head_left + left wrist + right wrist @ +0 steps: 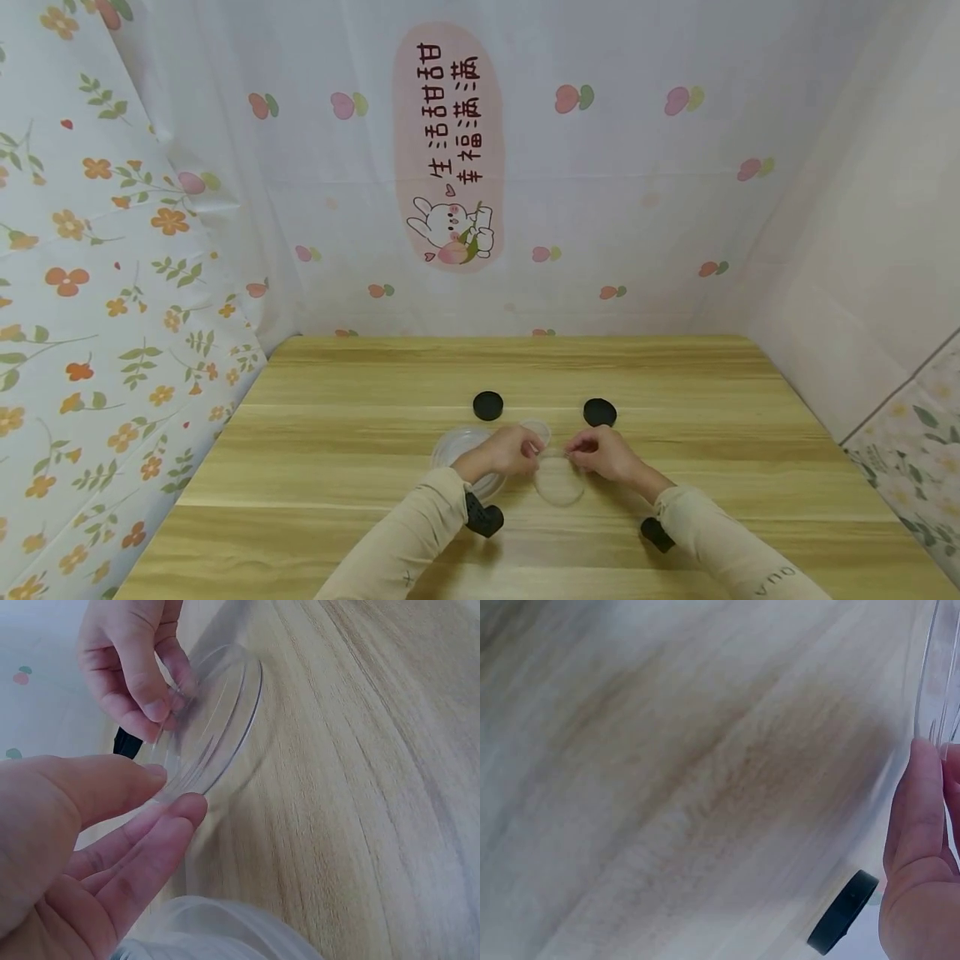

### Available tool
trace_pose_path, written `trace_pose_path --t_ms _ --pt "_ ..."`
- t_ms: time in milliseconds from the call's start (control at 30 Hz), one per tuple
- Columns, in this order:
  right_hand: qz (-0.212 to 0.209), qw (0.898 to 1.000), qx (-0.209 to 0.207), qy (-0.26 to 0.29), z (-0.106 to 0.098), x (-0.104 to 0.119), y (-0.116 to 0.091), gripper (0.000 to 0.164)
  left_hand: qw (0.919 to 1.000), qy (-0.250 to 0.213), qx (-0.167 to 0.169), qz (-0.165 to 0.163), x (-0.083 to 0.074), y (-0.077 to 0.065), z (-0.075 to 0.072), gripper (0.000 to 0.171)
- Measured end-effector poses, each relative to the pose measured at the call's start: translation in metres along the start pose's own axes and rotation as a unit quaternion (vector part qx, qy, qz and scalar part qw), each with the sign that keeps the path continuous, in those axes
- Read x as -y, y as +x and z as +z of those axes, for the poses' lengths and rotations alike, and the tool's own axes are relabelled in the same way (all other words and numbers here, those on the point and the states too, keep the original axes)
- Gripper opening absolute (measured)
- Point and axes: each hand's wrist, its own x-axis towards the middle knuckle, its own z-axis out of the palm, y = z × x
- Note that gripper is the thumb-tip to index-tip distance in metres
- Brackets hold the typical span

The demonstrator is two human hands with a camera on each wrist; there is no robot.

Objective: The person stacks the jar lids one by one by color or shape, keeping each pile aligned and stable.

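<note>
Between my two hands is a clear round plastic lid (559, 482) with a shallow rim; in the left wrist view the lid (221, 724) stands tilted over the wooden table. My left hand (513, 450) pinches one side of its edge between thumb and fingertips. On the opposite side, my right hand (606, 455) pinches the edge likewise. The right wrist view catches only a strip of the lid (937, 682), above the right fingers. Partly hidden under my left wrist lies a stack of clear round plastic pieces (448, 448). A smaller clear disc (537, 430) is just behind the left hand.
Two black round caps lie farther back on the table (337, 467): one cap (488, 406) behind the left hand, another cap (600, 412) behind the right. Black wrist mounts (483, 517) hang under the sleeves. A printed cloth (600, 183) hangs behind the table.
</note>
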Motion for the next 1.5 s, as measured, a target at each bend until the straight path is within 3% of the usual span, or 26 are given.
trace_pose_path --t_ms 333,700,900,1300,1500 --pt "-0.029 0.998 -0.039 -0.050 -0.004 0.015 0.004 0.008 0.9990 -0.001 -0.043 0.016 0.003 -0.003 -0.010 0.022" --pt "-0.044 0.996 -0.033 -0.071 -0.003 0.033 0.017 0.011 0.9980 -0.020 -0.055 0.025 0.010 -0.012 -0.026 0.026" --pt "-0.052 0.995 -0.037 -0.082 0.001 0.045 0.027 0.010 0.9962 -0.024 -0.070 0.047 0.013 -0.018 -0.040 0.024" --pt "-0.055 0.998 -0.003 -0.031 0.018 0.060 0.044 0.011 0.9945 -0.001 -0.091 0.052 0.029 -0.034 -0.060 0.024" --pt "-0.071 0.997 0.002 -0.037 0.030 0.064 0.053 0.010 0.9945 0.012 -0.094 0.045 0.038 -0.042 -0.068 0.023"
